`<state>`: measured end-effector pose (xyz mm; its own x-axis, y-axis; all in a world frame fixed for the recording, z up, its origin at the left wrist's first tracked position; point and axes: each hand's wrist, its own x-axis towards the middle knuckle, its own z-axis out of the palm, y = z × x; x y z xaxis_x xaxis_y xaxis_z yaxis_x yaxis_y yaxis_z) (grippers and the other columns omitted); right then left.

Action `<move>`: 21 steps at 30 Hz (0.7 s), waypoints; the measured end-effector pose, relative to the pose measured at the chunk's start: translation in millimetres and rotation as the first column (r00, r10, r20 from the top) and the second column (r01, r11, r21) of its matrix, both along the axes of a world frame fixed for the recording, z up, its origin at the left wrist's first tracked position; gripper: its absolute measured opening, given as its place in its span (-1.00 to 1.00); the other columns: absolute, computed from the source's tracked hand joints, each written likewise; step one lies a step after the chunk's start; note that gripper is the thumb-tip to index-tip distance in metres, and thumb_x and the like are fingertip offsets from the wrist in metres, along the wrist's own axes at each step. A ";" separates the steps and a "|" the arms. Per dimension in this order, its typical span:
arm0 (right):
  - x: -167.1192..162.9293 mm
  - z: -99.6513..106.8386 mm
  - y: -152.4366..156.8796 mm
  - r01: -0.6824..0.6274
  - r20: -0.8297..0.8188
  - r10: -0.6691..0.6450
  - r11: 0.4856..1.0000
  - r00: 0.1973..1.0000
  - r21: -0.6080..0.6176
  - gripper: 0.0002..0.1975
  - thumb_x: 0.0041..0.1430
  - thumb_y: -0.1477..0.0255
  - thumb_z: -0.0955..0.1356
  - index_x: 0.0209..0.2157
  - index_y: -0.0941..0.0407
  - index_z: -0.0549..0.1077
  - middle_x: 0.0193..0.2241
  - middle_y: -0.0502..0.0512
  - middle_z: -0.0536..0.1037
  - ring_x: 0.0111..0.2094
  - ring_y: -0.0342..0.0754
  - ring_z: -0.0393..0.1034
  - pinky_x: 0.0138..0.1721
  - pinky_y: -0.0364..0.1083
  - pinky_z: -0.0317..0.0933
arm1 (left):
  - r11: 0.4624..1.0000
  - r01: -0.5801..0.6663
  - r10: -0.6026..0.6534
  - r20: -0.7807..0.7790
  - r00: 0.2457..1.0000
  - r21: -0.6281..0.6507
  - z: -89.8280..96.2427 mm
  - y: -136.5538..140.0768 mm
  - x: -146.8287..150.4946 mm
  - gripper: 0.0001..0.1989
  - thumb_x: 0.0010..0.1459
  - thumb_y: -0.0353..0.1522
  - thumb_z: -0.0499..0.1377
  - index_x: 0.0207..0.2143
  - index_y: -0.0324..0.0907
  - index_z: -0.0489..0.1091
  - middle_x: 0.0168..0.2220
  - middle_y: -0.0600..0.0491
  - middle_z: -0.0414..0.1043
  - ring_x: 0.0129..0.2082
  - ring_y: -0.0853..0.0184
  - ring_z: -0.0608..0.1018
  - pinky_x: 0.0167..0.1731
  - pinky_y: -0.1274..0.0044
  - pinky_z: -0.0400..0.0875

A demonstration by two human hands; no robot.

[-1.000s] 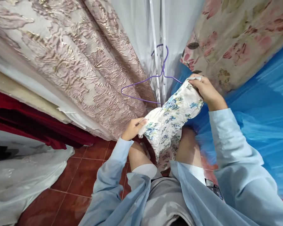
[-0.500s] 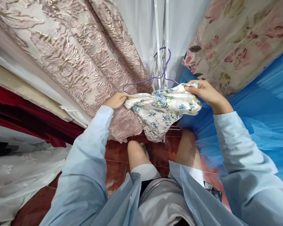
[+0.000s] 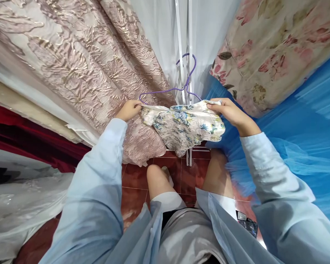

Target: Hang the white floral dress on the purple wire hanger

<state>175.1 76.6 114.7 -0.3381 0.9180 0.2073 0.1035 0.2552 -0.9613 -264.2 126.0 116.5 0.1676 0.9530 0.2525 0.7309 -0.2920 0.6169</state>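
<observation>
A white garment with blue and yellow flowers (image 3: pixel 187 123) is stretched between my two hands. My left hand (image 3: pixel 128 110) pinches its left shoulder, close to the end of a purple hanger (image 3: pixel 165 90). On the other side my right hand (image 3: pixel 231 112) grips the right shoulder edge between thumb and fingers. The hanger's hook and upper arms show above the neckline, while its lower part is hidden by the cloth. Behind the hook run white upright bars (image 3: pixel 189 36). The garment's lower part hangs gathered and wrinkled.
A pink-gold brocade fabric (image 3: pixel 99 62) hangs at the left, with dark red cloth (image 3: pixel 30 139) beyond it. To the right hang a floral fabric (image 3: pixel 280 51) and blue tulle (image 3: pixel 299 132). Red tiles (image 3: pixel 134 198) cover the floor; dark objects (image 3: pixel 247 223) lie near my right leg.
Both hands, the garment and the hanger have shifted slightly left in view. My left hand sits a little higher, my right a little lower, and the garment's bottom has risen somewhat.
</observation>
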 end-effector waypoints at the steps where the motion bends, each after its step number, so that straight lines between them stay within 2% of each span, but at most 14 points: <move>1: -0.6 0.7 -0.8 0.006 -0.011 -0.006 1.000 1.000 -0.016 -0.70 0.03 0.18 0.51 -0.46 0.12 0.47 -0.58 -0.04 0.38 -0.55 -0.14 0.19 -0.50 -0.14 0.07 | 1.000 0.009 -0.010 0.020 1.000 0.010 -1.4 0.3 -2.4 -0.81 0.04 -0.55 0.07 -0.45 -0.23 0.48 -0.53 0.09 0.38 -0.45 0.31 0.33 -0.24 0.54 0.26; 3: -1.0 1.8 -2.0 0.009 -0.035 -0.010 0.999 0.999 -0.050 -0.71 0.01 0.19 0.52 -0.45 0.12 0.50 -0.54 0.00 0.46 -0.52 -0.10 0.28 -0.48 -0.12 0.14 | 0.997 0.026 -0.032 0.090 0.995 0.072 -2.3 3.3 -7.5 -0.82 0.06 -0.53 0.09 -0.37 -0.20 0.49 -0.48 0.09 0.39 -0.41 0.30 0.35 -0.22 0.52 0.27; 5: -0.4 2.2 -2.3 0.007 -0.060 -0.011 0.997 0.998 -0.077 -0.73 -0.02 0.21 0.53 -0.43 0.11 0.52 -0.49 0.04 0.53 -0.49 -0.06 0.36 -0.46 -0.11 0.21 | 0.988 0.035 -0.058 0.153 0.987 0.151 1.4 9.9 -11.1 -0.82 0.10 -0.50 0.12 -0.31 -0.17 0.50 -0.41 0.09 0.41 -0.32 0.29 0.37 -0.10 0.47 0.29; 8: 1.1 2.0 -1.0 0.002 -0.083 -0.012 0.993 0.996 -0.118 -0.74 -0.03 0.22 0.53 -0.42 0.12 0.55 -0.48 0.05 0.56 -0.47 -0.01 0.42 -0.46 -0.09 0.25 | 0.973 0.076 -0.113 0.159 0.981 0.219 15.7 23.0 -5.1 -0.89 0.15 -0.46 0.18 -0.39 -0.15 0.49 -0.39 0.07 0.40 -0.23 0.29 0.37 0.10 0.34 0.24; 11: 0.6 1.3 2.4 -0.004 -0.095 -0.011 0.988 0.995 -0.152 -0.73 -0.03 0.23 0.53 -0.41 0.13 0.55 -0.49 0.06 0.56 -0.48 -0.01 0.44 -0.48 -0.10 0.25 | 0.944 0.077 -0.150 0.210 0.966 0.320 33.2 29.3 26.9 -0.87 0.15 -0.42 0.22 -0.47 -0.10 0.47 -0.36 0.01 0.41 -0.16 0.19 0.42 0.14 0.25 0.25; 13: -1.0 0.4 4.5 0.010 -0.082 -0.021 0.990 0.996 -0.141 -0.73 -0.01 0.23 0.52 -0.41 0.14 0.53 -0.51 0.04 0.53 -0.51 -0.05 0.40 -0.50 -0.12 0.21 | 0.926 0.078 -0.175 0.236 0.956 0.370 41.5 27.0 61.2 -0.89 0.20 -0.37 0.19 -0.41 -0.07 0.48 -0.29 -0.05 0.45 -0.06 0.10 0.46 0.12 0.23 0.31; 15: -1.4 -1.3 4.4 0.066 -0.048 -0.070 0.994 0.996 -0.082 -0.72 0.06 0.21 0.49 -0.43 0.13 0.48 -0.56 -0.01 0.45 -0.55 -0.11 0.31 -0.51 -0.15 0.14 | 0.909 0.130 -0.199 0.138 0.970 0.396 44.8 21.0 95.9 -0.87 0.27 -0.30 0.14 -0.25 -0.08 0.49 -0.18 -0.09 0.47 0.03 0.07 0.48 0.13 0.21 0.34; 17: 1.1 -4.1 0.0 0.184 0.006 -0.184 0.982 0.983 0.054 -0.71 0.11 0.20 0.46 -0.44 0.13 0.43 -0.56 -0.05 0.38 -0.54 -0.15 0.24 -0.50 -0.17 0.09 | 0.893 0.185 -0.196 -0.016 0.980 0.410 42.2 12.9 119.8 -0.75 0.32 -0.23 0.10 -0.02 -0.08 0.43 -0.01 -0.13 0.46 0.09 0.06 0.47 0.15 0.21 0.34; 19: 6.4 -7.8 -9.8 0.313 0.080 -0.336 0.926 0.938 0.213 -0.72 0.11 0.20 0.46 -0.40 0.12 0.42 -0.53 -0.07 0.37 -0.50 -0.17 0.20 -0.46 -0.18 0.07 | 0.894 0.170 -0.146 -0.089 0.985 0.415 33.4 3.1 127.0 -0.63 0.37 -0.16 0.05 0.14 -0.07 0.31 0.08 -0.15 0.42 0.10 0.09 0.48 0.14 0.23 0.35; 21: 12.1 -10.7 -22.9 0.382 0.183 -0.447 0.873 0.876 0.303 -0.69 0.11 0.18 0.47 -0.41 0.12 0.40 -0.55 -0.09 0.34 -0.51 -0.18 0.16 -0.46 -0.18 0.02 | 0.904 0.132 -0.098 -0.103 0.990 0.407 20.8 -8.1 121.2 -0.58 0.40 -0.12 -0.02 0.18 -0.11 0.27 0.07 -0.17 0.44 0.06 0.12 0.51 0.11 0.27 0.39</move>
<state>187.2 53.7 104.0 -0.0068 0.9119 0.4104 0.4721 0.3647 -0.8026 -143.0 117.9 137.3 0.3053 0.7397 0.5997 0.7179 -0.5925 0.3654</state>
